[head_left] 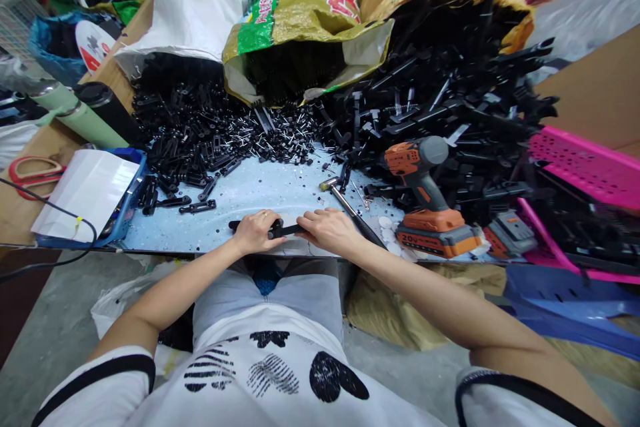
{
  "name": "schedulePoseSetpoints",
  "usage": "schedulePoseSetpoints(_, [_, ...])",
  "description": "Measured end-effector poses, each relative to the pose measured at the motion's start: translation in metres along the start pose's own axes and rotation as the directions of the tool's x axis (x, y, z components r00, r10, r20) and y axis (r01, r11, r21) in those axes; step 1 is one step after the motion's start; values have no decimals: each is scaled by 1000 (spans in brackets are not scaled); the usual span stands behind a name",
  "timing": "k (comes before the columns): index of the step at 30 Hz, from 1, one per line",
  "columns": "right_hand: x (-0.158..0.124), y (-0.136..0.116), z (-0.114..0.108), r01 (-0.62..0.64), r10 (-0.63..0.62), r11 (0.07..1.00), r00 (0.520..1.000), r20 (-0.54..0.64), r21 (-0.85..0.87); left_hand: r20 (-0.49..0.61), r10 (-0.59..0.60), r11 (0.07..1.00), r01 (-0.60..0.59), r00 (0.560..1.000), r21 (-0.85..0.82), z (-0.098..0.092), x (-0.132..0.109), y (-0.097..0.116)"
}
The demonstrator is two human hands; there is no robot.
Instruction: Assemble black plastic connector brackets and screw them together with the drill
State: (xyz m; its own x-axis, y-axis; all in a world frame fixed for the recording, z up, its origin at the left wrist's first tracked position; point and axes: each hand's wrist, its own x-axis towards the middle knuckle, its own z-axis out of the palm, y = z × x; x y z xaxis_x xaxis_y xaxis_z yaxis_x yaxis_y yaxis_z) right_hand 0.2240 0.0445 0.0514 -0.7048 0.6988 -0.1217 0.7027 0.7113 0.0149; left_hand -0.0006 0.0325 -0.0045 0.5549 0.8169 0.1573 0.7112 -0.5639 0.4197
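At the front edge of the light-blue tabletop (270, 187), a long black plastic part (287, 230) lies crosswise between my hands. My left hand (257, 232) is closed around its left portion, and a dark end sticks out beyond the fingers. Farther right, my right hand (330, 230) is closed on the same part, its fingers bent over the top. The palms hide much of the part. A hammer (350, 210) with a brass-coloured head lies just right of my right hand, its dark handle slanting toward the table edge.
An orange cordless drill (425, 193) stands at right beside a spare battery (510, 233) and a pink basket (590, 167). Black parts (200, 140), small metal-pinned pieces (280, 133) and open sacks (305, 27) fill the back. Left are a blue tray (127, 213) and red scissors (35, 177).
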Motion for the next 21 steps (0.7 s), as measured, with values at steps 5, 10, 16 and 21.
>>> schedulePoseSetpoints(5, [-7, 18, 41, -67, 72, 993, 996, -50, 93, 78, -39, 996, 44, 996, -74, -4, 44, -15])
schedulePoseSetpoints(10, [3, 32, 52, -104, 124, 981, 986, -112, 164, -119, -440, 895, 425, 890, -134, -22, 128, -61])
schedulePoseSetpoints(16, [59, 91, 38, -472, 488, 873, 851, -196, 125, -86, -537, 833, 512, 839, -210, -41, 130, -48])
schedulePoseSetpoints(21, [99, 143, 54, -565, 567, 815, 823, 31, 127, -120, -623, 764, 568, 773, -307, -47, 69, -34])
